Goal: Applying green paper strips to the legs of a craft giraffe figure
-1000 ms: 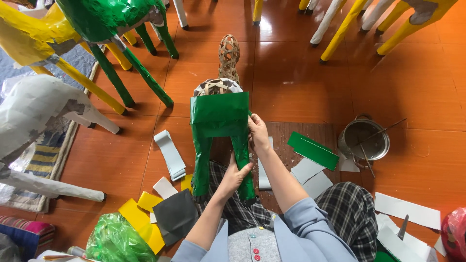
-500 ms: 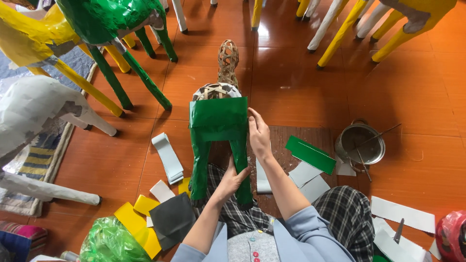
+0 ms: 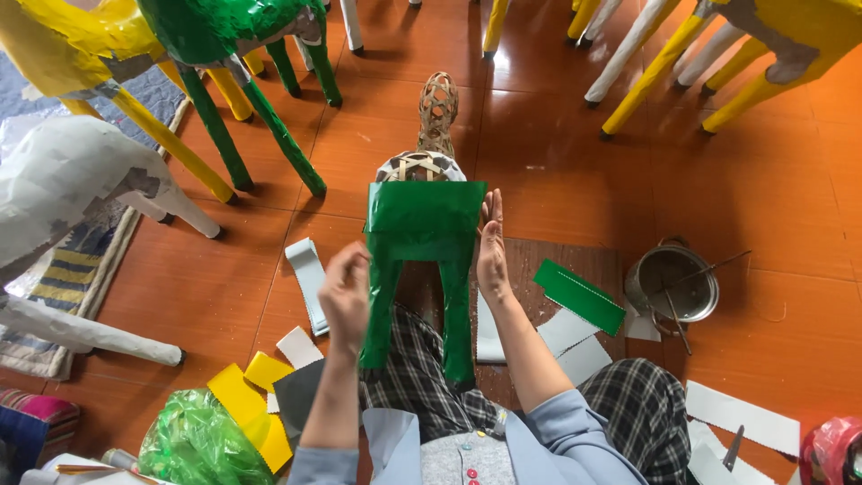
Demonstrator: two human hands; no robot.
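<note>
At the far left of the frame a white papered animal figure stands on the orange floor, its leg stretching toward the lower left, and above it, in the upper left, yellow and green figures stand on thin legs. At the bottom left sits a crumpled green plastic bag beside yellow paper pieces, with a white paper strip lying just above them on the floor. The person's left hand, a little blurred, sits against the left leg of the green-covered animal frame, fingers curled; I cannot tell whether the grip is clamped on it or only pressing. That frame stands in the middle of the picture over the person's checked-trouser lap, its two green legs pointing down and its bare woven cane neck and head reaching toward the top centre. The right hand lies flat and open along the frame's right edge, fingers straight and pointing up, the grip not closed on anything. Right of it a green paper strip lies on a brown mat, near white sheets. Further right stands a metal pot with a stick in it, and more white paper lies at the lower right.
</note>
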